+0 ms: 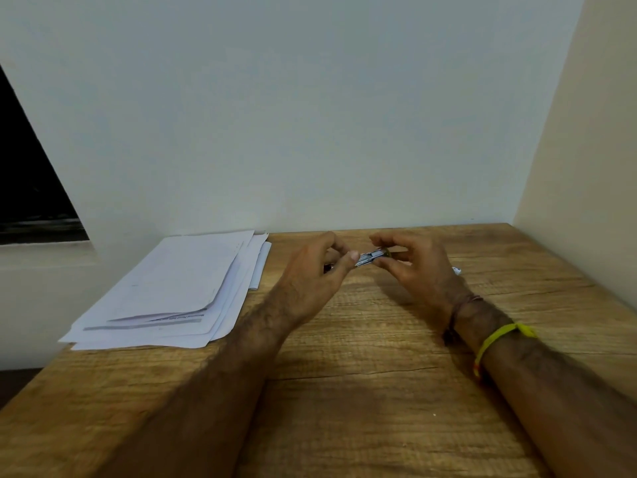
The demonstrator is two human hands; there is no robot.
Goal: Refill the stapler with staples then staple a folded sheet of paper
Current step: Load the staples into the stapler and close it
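1. Held above the table [379,357], near its far edge: a small metallic stapler [370,257], level, between both hands.
2. Left hand [317,274]: fingers curled, thumb tip pressed against the stapler's near-left end; gripped there, as far as could be told.
3. Right hand [413,267]: fingers and thumb curled, pinching the stapler's right end, with a gap showing between thumb and fingers behind it.
4. Could not tell whether the stapler's tray was open or shut; too small and partly hidden by fingers.
5. Could not make out any staple strip, either in the fingers or on the table.
6. Judged to be somewhere in the refill step: handling the stapler itself, well apart from any sheet.
7. Lay untouched at the table's left side: a loose stack of papers [179,291], flat, some overhanging the left edge; no sheet seen folded.
8. Peeked out just past the right hand: a small white scrap [456,270], nature unclear.
9. Left to do, by this reckoning: finish loading and closing the stapler, take and fold a sheet, then staple it.
10. Worn on the right wrist: a yellow band [496,336] and a brownish thread.
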